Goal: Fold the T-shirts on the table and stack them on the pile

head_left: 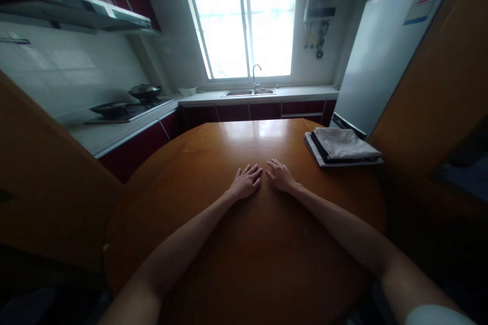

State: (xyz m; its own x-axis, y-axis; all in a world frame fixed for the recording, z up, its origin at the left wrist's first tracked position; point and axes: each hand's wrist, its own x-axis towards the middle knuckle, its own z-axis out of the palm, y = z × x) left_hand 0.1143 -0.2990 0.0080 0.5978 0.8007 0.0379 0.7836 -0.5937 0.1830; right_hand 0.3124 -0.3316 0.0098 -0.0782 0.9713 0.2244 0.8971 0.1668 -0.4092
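Note:
My left hand (246, 183) lies palm down on the wooden table (183, 203), its fingers stretched out and a little apart. Close beside it, my right hand (280, 176) rests on the same tabletop, also with fingers extended. A narrow gap separates the two hands, and neither holds anything. To the right of my right hand, out of its reach as it lies, sits a stack of folded cloths (345, 144). White or light grey fabric is on top, with a black layer and another light layer beneath.
Beyond the table runs a counter with a sink (238, 93) and a tap (254, 76) under a window. At the left, a wok (145, 91) and a pan (109, 108) stand on the stove. A refrigerator (381, 56) stands at the right, behind the cloths.

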